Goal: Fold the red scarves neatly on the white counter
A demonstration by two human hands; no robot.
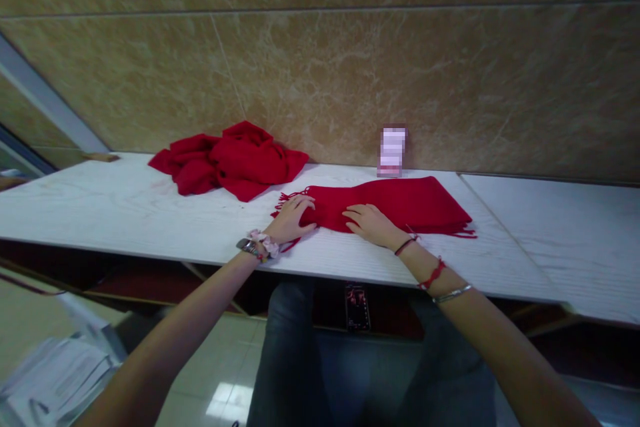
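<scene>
Below, phone (357, 307) in shelf (393, 320), with left hand (294, 219) and right hand (373, 224) spread on red scarf (413, 203) above

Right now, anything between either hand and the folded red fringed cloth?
Nothing visible. The left hand is on the fringed left end of the folded red cloth, the right hand on its near side around the middle. The crumpled red cloth lies farther back to the left, not between.

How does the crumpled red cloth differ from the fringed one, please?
The crumpled cloth lies heaped; the fringed cloth lies flat in a strip. The crumpled cloth is untouched; the left hand and right hand rest on the fringed cloth. Both are red, on the white counter.
</scene>
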